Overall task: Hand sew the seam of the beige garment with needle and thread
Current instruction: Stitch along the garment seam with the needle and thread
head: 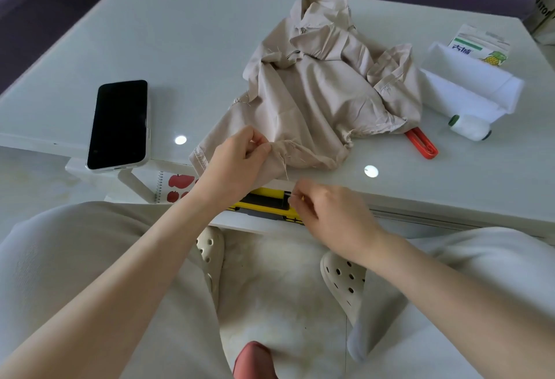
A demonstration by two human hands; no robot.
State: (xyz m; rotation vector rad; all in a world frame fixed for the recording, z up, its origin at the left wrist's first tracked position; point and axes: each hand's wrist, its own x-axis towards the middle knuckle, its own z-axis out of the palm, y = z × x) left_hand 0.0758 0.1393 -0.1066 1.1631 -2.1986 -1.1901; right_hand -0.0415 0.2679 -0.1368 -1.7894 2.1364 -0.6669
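Pale trousers (pixel 90 258) fill the near field. The person is seated, with both bare forearms reaching forward over the lap to the front edge of the white surface (pixel 180 48).

The beige garment (pixel 315 93) lies crumpled mid-surface. Its near corner is drawn to the front edge, where the frayed raw seam shows loose threads.

Risks, as judged from here:
- Most of the cloth sits bunched and unweighted, so a firm pull on the stitch could drag the heap forward off the edge and slacken the seam being held.
- Fraying at the edge could let a stitch set too near the raw margin tear out.
- Loose fibres there could be mistaken for the working thread, or tangle with it.
- A phone (pixel 120 124) overhangs the front edge on the left, and a sweep of the left elbow could knock it.

Left hand (pixel 237 162): raised at the seam, wrist bent, thumb and fingers pinching a fold of the frayed edge and holding it up off the surface.

Right hand (pixel 327 213): lower, just off the front edge and near the left hand but apart from the cloth. The back of the hand faces up and the fingertips are clenched together on something too fine to make out, presumably the needle. No thread run is discernible.
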